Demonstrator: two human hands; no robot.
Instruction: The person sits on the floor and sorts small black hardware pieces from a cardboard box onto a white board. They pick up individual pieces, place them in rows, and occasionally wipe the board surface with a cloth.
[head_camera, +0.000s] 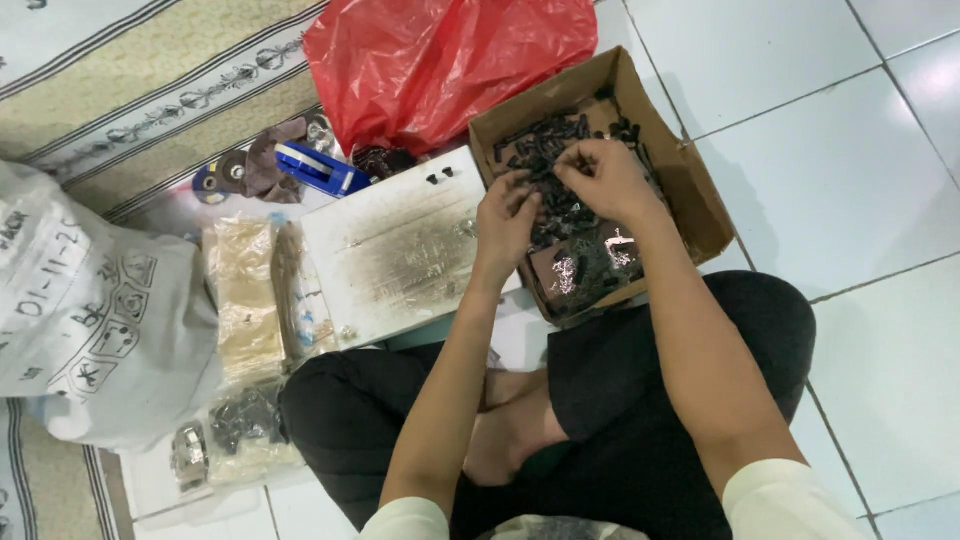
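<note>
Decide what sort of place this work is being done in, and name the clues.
Probably a room in a home, used for piecework. The person sits cross-legged on a white tiled floor beside a patterned rug, with both hands in a cardboard box of small black parts.

Single head-worn view, looking steeply down from above, close over crossed legs and both forearms, tiled floor (880, 150) filling the frame
</note>
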